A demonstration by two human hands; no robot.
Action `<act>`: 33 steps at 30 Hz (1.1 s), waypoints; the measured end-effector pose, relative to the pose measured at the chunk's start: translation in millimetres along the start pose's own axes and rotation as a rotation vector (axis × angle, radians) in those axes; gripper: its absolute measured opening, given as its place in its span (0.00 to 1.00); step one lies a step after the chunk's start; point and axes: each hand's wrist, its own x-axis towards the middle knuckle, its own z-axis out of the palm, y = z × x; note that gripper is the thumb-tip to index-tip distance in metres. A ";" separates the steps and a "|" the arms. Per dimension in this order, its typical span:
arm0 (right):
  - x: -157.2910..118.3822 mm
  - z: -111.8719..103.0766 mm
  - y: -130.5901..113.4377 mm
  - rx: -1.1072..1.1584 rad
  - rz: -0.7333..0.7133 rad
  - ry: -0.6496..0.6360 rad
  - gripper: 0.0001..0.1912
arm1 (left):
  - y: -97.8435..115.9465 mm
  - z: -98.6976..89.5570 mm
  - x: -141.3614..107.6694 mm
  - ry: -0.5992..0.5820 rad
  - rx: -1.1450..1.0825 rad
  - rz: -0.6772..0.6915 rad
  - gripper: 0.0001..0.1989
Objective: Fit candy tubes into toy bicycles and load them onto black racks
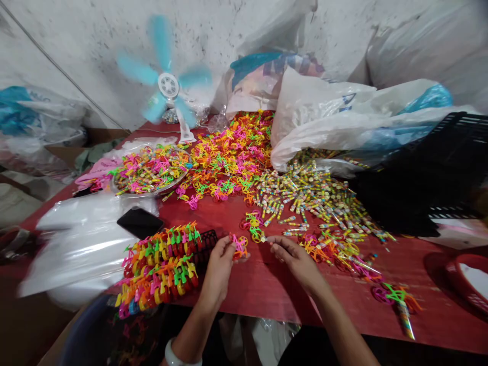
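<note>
My left hand (pixel 221 264) is closed on some small plastic pieces (pixel 240 246), pink, yellow and orange, near the table's front edge. To its right, my right hand (pixel 292 254) has its thumb and index finger pinched at a small pale item (pixel 264 239), too small to make out. That item lies by a little cluster of green and yellow pieces (pixel 254 225). Left of my left hand, a black rack (pixel 206 245) bears rows of colourful plastic pieces (pixel 160 264). Behind the hands spreads a large pile of coloured plastic pieces (pixel 229 157), with many small patterned tubes (pixel 312 193) to its right.
A round tray (pixel 150 195) heaped with pieces and tubes stands at the left, near a black phone (pixel 140 222) and plastic sheets (pixel 84 239). A fan (pixel 168 85) spins behind. White bags (pixel 324 112), a black crate (pixel 453 137) and a red bowl (pixel 453 269) flank the right.
</note>
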 end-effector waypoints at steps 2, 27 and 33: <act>-7.3 5.2 -4.2 0.132 0.085 -0.039 0.22 | 0.4 5.8 -4.3 -0.048 -0.111 -0.127 0.20; -22.7 -0.9 22.1 -0.355 -0.212 0.140 0.06 | -0.6 4.2 -1.6 -0.154 -0.315 -0.473 0.11; -10.6 6.6 3.8 -0.598 -0.436 0.228 0.12 | 0.7 4.5 -2.9 -0.093 -0.259 -0.425 0.19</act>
